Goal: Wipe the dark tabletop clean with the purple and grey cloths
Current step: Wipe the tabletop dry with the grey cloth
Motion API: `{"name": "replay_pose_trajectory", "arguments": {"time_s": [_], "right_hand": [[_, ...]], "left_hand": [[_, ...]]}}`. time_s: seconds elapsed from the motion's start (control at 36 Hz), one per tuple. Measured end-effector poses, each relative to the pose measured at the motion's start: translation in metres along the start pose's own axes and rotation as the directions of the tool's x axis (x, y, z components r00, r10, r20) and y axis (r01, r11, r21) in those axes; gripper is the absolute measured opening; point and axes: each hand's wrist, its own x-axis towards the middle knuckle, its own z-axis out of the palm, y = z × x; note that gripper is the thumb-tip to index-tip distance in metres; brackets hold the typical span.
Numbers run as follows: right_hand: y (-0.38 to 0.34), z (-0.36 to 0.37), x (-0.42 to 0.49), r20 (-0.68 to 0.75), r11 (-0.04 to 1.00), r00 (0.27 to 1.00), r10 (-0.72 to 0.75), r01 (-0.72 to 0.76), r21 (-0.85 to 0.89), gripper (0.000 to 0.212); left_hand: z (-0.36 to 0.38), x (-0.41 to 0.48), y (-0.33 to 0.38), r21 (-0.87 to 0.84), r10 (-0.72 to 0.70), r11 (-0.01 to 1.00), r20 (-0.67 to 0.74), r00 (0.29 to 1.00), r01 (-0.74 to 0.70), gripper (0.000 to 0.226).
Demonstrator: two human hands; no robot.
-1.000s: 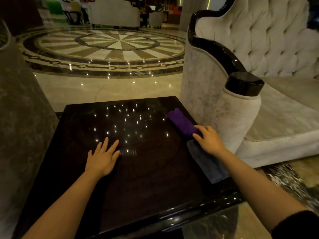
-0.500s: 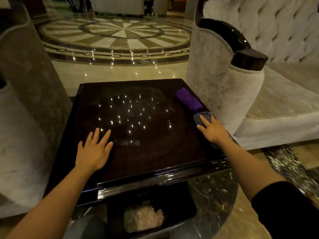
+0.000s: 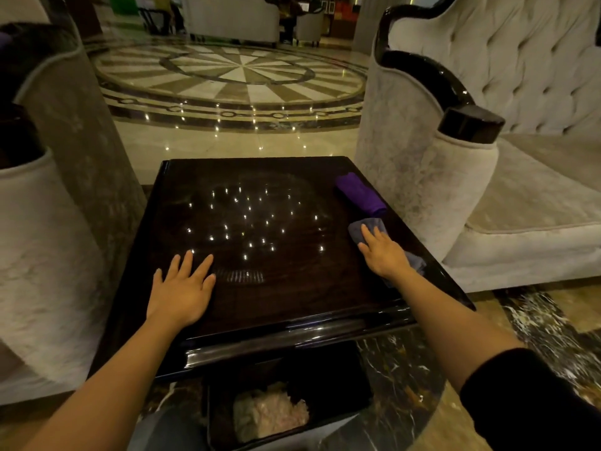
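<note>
Right hand (image 3: 385,253): fingers together and flat, palm down, pressing on the grey cloth (image 3: 366,230), which shows past the fingertips and again beside the wrist. Just beyond the fingertips, the rolled purple cloth (image 3: 361,197) lies apart from the hand, along the table's right edge. Left hand (image 3: 182,291): fingers spread wide, flat on the bare tabletop (image 3: 276,294), holding nothing, well apart from both cloths. Light reflections dot the surface between the hands.
</note>
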Motion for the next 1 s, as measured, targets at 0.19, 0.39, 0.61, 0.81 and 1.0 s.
{"name": "replay_pose_trajectory", "arguments": {"time_s": [0.19, 0.39, 0.61, 0.81, 1.0], "right_hand": [[-0.037, 0.012, -0.014, 0.005, 0.989, 0.989, -0.149, 0.149, -0.001, 0.049], [-0.034, 0.006, -0.014, 0.080, 0.980, 0.977, -0.197, 0.196, 0.018, 0.051], [-0.039, 0.000, -0.019, 0.077, 0.972, 0.971, -0.225, 0.218, 0.089, 0.049], [-0.056, 0.009, -0.036, 0.028, 0.942, 0.948, -0.317, 0.311, 0.128, 0.047], [-0.094, 0.020, -0.066, 0.037, 0.888, 0.888, -0.457, 0.454, 0.072, 0.047]], "left_hand": [[-0.001, -0.001, 0.001, -0.009, -0.007, 1.000, 0.021, 1.000, 0.007, 0.052], [0.000, -0.001, 0.000, -0.009, 0.006, 1.000, 0.025, 1.000, -0.006, 0.051], [0.000, -0.001, -0.001, -0.016, 0.009, 1.000, 0.026, 1.000, -0.008, 0.052], [0.001, -0.001, -0.002, -0.038, 0.016, 0.999, 0.029, 0.999, -0.015, 0.052], [0.001, -0.001, -0.002, -0.041, 0.019, 0.999, 0.025, 1.000, -0.018, 0.052]]}}
